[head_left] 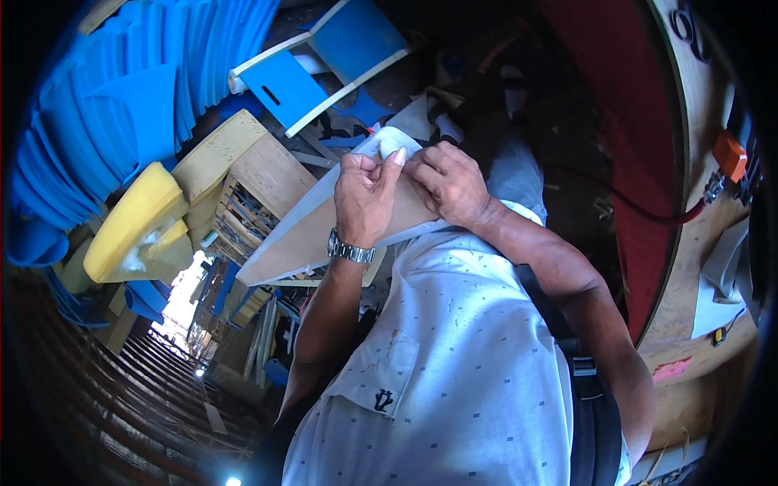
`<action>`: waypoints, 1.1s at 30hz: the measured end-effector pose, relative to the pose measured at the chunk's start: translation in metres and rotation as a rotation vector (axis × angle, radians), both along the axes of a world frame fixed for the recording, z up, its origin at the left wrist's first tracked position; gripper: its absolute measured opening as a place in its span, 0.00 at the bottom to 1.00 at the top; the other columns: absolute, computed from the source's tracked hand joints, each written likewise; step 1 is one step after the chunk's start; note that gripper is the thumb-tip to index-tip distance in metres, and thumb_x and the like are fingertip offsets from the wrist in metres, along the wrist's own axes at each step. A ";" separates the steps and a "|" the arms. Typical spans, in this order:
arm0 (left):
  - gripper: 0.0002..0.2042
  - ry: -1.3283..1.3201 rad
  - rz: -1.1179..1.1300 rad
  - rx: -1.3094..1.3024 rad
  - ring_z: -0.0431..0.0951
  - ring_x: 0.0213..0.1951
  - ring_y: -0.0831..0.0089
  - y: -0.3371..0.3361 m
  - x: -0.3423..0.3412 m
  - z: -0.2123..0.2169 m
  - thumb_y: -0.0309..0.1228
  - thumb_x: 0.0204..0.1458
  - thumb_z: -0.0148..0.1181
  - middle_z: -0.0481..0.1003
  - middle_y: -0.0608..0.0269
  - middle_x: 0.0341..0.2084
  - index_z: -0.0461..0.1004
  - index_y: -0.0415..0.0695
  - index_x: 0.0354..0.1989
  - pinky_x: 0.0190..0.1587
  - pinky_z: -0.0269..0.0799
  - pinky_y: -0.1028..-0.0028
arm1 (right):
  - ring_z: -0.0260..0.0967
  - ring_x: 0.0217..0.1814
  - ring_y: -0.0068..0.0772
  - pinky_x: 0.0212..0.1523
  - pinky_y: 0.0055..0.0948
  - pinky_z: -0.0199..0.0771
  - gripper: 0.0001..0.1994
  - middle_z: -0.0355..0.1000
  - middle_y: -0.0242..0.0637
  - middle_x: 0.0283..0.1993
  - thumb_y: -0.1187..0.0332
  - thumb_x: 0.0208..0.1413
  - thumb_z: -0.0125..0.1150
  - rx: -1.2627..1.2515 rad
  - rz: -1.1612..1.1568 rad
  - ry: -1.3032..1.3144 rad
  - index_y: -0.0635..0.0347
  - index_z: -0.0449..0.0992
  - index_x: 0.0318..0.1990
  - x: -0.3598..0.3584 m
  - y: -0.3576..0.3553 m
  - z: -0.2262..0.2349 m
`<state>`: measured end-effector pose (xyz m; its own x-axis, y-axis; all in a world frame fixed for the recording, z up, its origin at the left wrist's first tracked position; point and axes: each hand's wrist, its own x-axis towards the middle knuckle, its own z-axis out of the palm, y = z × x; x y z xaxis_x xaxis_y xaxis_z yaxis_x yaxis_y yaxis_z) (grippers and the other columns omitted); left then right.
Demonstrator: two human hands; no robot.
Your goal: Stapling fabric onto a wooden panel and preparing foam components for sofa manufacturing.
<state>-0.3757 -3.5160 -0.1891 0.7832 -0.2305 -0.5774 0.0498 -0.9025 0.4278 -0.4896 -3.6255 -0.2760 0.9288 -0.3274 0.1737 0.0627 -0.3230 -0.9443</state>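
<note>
My left hand (365, 198), with a metal wristwatch, pinches a white folded cloth (391, 141) at the upper end of a flat wooden board (301, 241) with a pale edge. My right hand (450, 183) is curled over the same end of the board, fingertips touching my left hand and the cloth. The board slopes down to the left, in front of my chest. My white dotted shirt (454, 364) fills the lower middle, with a black strap (587, 389) over the shoulder.
Stacked blue plastic chairs (138, 97) and a yellow chair seat (134, 223) stand at the left, beside wooden crates (251, 186). A blue panel in a white frame (324, 61) lies at the top. A red surface (632, 146) and a round wooden top (697, 243) are on the right.
</note>
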 end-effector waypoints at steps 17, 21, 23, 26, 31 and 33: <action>0.15 -0.042 0.038 -0.153 0.75 0.23 0.84 -0.049 -0.039 -0.013 0.21 0.56 0.68 0.72 0.67 0.24 0.63 0.40 0.39 0.26 0.73 0.82 | 0.70 0.51 0.26 0.55 0.30 0.71 0.22 0.76 0.34 0.51 0.52 0.73 0.45 1.263 -0.003 0.472 0.59 0.75 0.60 -0.031 -0.018 -0.110; 0.15 -0.061 0.013 -0.182 0.74 0.23 0.85 -0.031 -0.044 -0.004 0.20 0.55 0.68 0.73 0.68 0.23 0.64 0.41 0.39 0.26 0.73 0.83 | 0.68 0.59 0.27 0.62 0.29 0.67 0.25 0.75 0.32 0.55 0.48 0.73 0.44 1.316 0.106 0.403 0.56 0.73 0.63 -0.006 0.000 -0.096; 0.14 -0.071 0.019 -0.180 0.74 0.23 0.85 -0.024 -0.043 0.003 0.20 0.55 0.68 0.74 0.67 0.23 0.64 0.41 0.39 0.27 0.73 0.83 | 0.68 0.63 0.29 0.66 0.28 0.65 0.22 0.75 0.33 0.57 0.50 0.72 0.46 1.196 0.156 0.403 0.52 0.74 0.63 0.001 -0.003 -0.082; 0.13 -0.099 -0.012 -0.140 0.75 0.24 0.85 -0.022 -0.034 0.007 0.20 0.55 0.68 0.75 0.66 0.24 0.66 0.41 0.39 0.28 0.72 0.83 | 0.67 0.66 0.33 0.68 0.33 0.65 0.17 0.73 0.36 0.62 0.54 0.71 0.51 1.212 0.214 0.343 0.46 0.77 0.60 0.012 -0.004 -0.078; 0.12 -0.142 -0.036 -0.139 0.74 0.23 0.83 -0.007 -0.030 0.006 0.22 0.54 0.70 0.76 0.65 0.25 0.69 0.39 0.37 0.28 0.71 0.81 | 0.66 0.68 0.34 0.67 0.34 0.66 0.11 0.71 0.36 0.63 0.65 0.64 0.62 1.137 0.293 0.100 0.45 0.84 0.52 0.028 -0.013 -0.077; 0.13 -0.226 -0.100 -0.164 0.74 0.24 0.84 -0.006 -0.030 0.004 0.22 0.53 0.70 0.75 0.66 0.24 0.68 0.39 0.37 0.27 0.71 0.80 | 0.64 0.69 0.36 0.68 0.37 0.65 0.10 0.70 0.35 0.65 0.65 0.62 0.64 1.068 0.373 0.051 0.46 0.85 0.49 0.039 -0.020 -0.078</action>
